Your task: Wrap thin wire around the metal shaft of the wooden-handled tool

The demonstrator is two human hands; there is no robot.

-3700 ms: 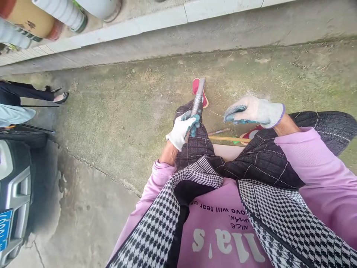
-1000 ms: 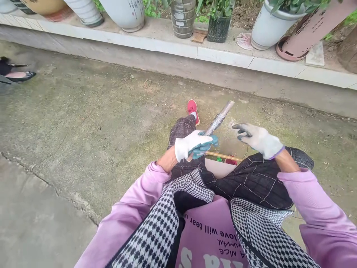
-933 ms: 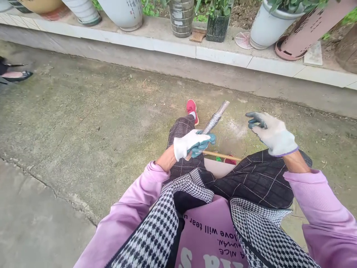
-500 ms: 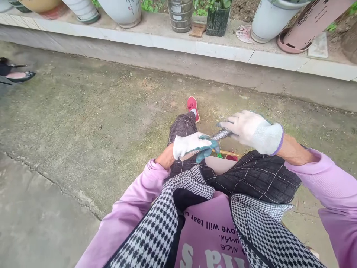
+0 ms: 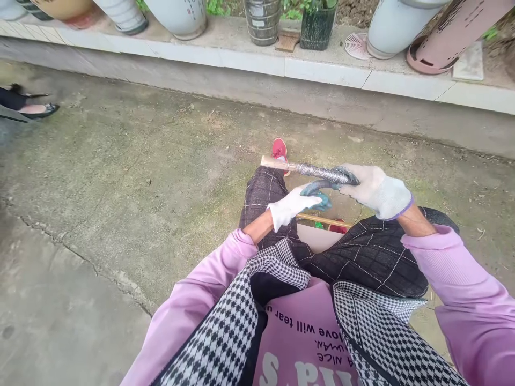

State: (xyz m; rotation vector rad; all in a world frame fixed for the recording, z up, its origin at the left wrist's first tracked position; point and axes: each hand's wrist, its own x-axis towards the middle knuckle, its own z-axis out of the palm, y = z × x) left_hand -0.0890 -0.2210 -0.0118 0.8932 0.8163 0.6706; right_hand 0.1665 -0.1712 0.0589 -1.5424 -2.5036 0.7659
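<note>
My right hand [image 5: 372,185], in a white knitted glove with dark-coated fingers, grips one end of a wooden stick [image 5: 273,162]. Shiny silver wire [image 5: 322,172] is wound thickly around the gripped half, and the bare pale end points left. Just beneath the stick is my left hand [image 5: 300,205], gloved in white with blue-green coated fingers. Its fingers are bent close together near the right fingertips. Whatever they pinch, if anything, is too small to make out. Both hands are in front of my lap, above the knees.
A tiled ledge [image 5: 241,61] with several flowerpots [image 5: 177,19] runs along the back. Below my hands are a thin yellow rod [image 5: 324,219] and my red shoe [image 5: 279,148]. Another person's foot in a black shoe [image 5: 42,110] is at far left on the concrete ground [image 5: 120,171].
The stick has swung upward, its bare end coming out of my left hand to point left. My left hand has shifted right, under it. My right hand now grips the wire-wound end.
</note>
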